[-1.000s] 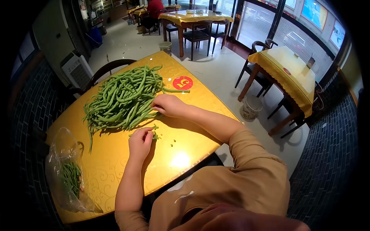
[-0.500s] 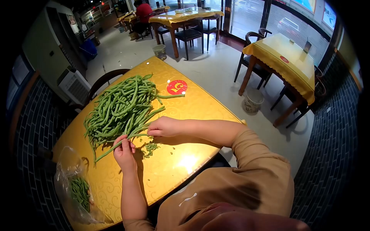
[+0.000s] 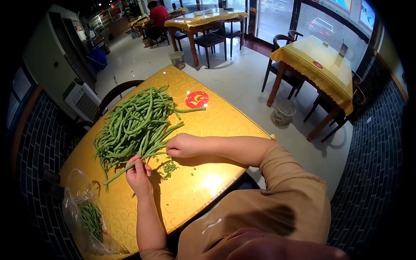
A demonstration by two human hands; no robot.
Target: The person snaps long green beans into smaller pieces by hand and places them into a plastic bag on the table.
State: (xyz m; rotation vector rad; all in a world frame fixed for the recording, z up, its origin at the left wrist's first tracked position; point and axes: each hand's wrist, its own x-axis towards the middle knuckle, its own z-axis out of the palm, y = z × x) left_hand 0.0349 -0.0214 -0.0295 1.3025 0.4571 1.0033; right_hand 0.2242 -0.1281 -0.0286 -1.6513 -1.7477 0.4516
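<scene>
A large heap of long green beans (image 3: pixel 134 119) covers the left part of the yellow table (image 3: pixel 225 130). At the heap's near edge my left hand (image 3: pixel 138 172) pinches one long green bean (image 3: pixel 116 177), which slants down to the left and runs up toward the other hand. My right hand (image 3: pixel 184 145) is closed at that bean's right end, its fingertips pressed together and partly hidden. Between and just below both hands lies a small pile of bean scraps (image 3: pixel 168 168).
A clear plastic bag (image 3: pixel 73 203) holding snapped bean pieces (image 3: pixel 92 221) lies at the table's left edge. A red round sticker (image 3: pixel 196 99) marks the far side. Beyond stand other tables (image 3: pixel 318 56), a bin (image 3: pixel 284 112), and a seated person in red (image 3: pixel 159 15).
The view has shifted slightly. Both hands keep nearly the same places around the bean, and the heap looks unchanged.
</scene>
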